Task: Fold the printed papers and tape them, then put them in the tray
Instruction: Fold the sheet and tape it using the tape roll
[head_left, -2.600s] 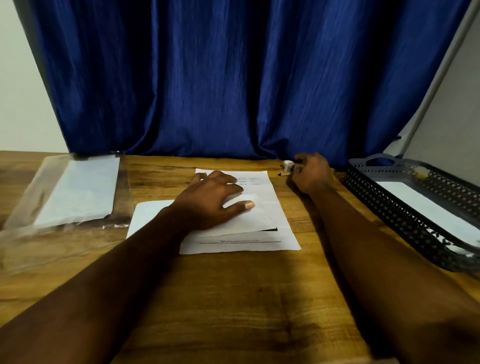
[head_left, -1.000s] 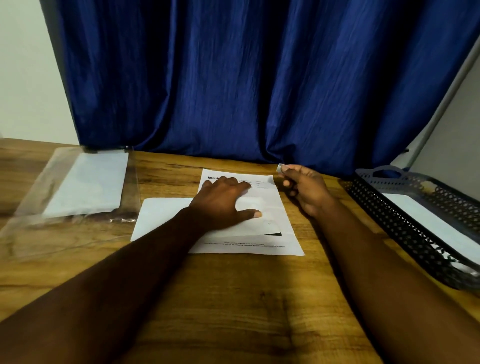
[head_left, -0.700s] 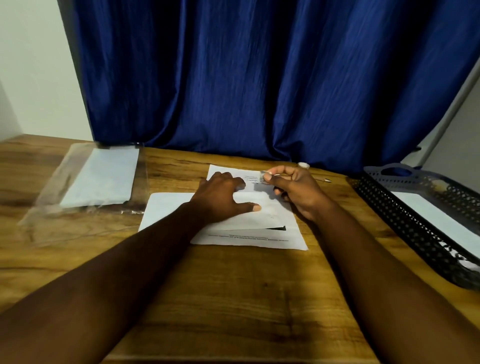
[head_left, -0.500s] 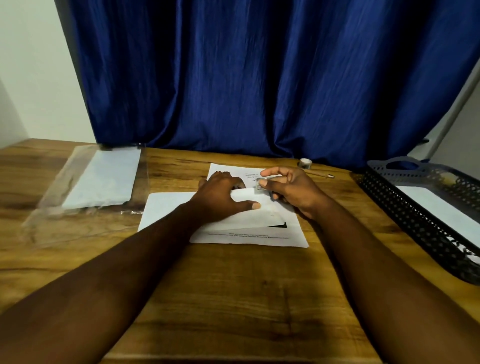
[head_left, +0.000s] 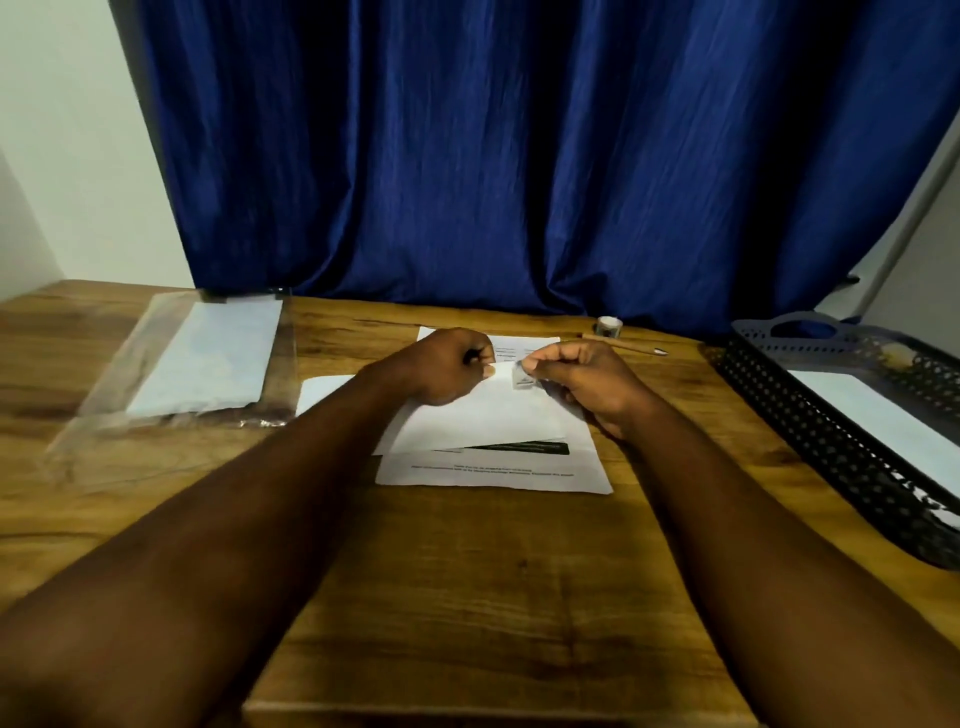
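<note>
A folded white printed paper (head_left: 483, 421) lies on a flat printed sheet (head_left: 493, 473) in the middle of the wooden table (head_left: 467, 597). My left hand (head_left: 447, 364) has its fingers curled and pinches the far edge of the folded paper. My right hand (head_left: 582, 374) pinches a small piece of tape (head_left: 522, 375) right at that edge, close to my left thumb. The roll of tape (head_left: 609, 326) stands at the back of the table. A black mesh tray (head_left: 810, 431) at the right holds a white paper (head_left: 883, 415).
A clear plastic sleeve (head_left: 130, 410) with white sheets (head_left: 208, 358) lies at the left. A pencil-like stick (head_left: 628, 345) lies beside the tape roll. A blue curtain (head_left: 519, 156) hangs behind the table. Another white sheet (head_left: 322, 389) pokes out under my left forearm.
My right hand came from the tape roll at the back right to the folded paper with a piece of tape. My left hand's flat fingers curled and now pinch the paper's edge.
</note>
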